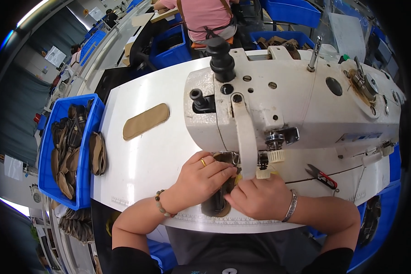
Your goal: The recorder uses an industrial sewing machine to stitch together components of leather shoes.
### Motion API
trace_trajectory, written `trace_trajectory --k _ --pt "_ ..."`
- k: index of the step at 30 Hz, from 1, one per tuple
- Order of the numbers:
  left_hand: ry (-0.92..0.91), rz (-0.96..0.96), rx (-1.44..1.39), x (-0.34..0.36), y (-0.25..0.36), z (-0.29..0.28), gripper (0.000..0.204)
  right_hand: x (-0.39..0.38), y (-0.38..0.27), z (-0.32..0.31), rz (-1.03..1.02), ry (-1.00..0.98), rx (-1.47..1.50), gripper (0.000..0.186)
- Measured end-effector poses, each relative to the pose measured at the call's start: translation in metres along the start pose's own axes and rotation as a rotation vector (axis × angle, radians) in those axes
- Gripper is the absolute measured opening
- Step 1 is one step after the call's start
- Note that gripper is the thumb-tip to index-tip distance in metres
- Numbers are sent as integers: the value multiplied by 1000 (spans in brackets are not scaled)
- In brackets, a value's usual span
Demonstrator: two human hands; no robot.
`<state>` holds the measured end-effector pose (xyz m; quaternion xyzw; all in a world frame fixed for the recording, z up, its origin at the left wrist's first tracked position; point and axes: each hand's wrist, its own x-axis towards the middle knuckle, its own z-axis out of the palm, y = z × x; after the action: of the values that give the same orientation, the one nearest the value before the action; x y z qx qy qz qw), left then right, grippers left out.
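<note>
A dark, elongated fabric piece (216,206) with a tan lower end lies under the head of a white sewing machine (278,98). Bent fingers of my left hand (197,180) press on its upper left side, close to the presser foot. From the other side my right hand (261,199) grips its right edge with curled fingers. The needle area is partly hidden by the machine's lever and my fingers. A finished-looking tan oval pad (146,121) lies flat on the white table, left of the machine.
Red-handled thread snips (322,177) lie right of my right hand. A blue bin (87,182) of brown fabric pieces stands at the table's left edge, a folded stack (97,153) beside it. Beyond the table sits a person in pink (204,18), near more blue bins.
</note>
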<state>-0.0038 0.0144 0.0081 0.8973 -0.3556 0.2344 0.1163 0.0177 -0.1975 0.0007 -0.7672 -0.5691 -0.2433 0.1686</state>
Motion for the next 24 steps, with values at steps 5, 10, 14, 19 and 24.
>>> trace_trajectory --k 5,10,14,19,24 --pt "1 -214 -140 -7 -4 0 29 -3 -12 0 -66 -160 96 27" --pt "-106 -182 -166 1 2 -14 40 -8 -14 24 -109 -125 -49 23" --pt "-296 -204 -116 -1 11 -20 47 -9 -25 17 -131 -139 -82 28" --pt "-330 -212 -139 -2 21 -11 48 -11 -31 4 -46 -172 -106 15" --pt "-327 -240 -191 -4 20 -6 46 -13 -33 5 -30 -182 -169 15"
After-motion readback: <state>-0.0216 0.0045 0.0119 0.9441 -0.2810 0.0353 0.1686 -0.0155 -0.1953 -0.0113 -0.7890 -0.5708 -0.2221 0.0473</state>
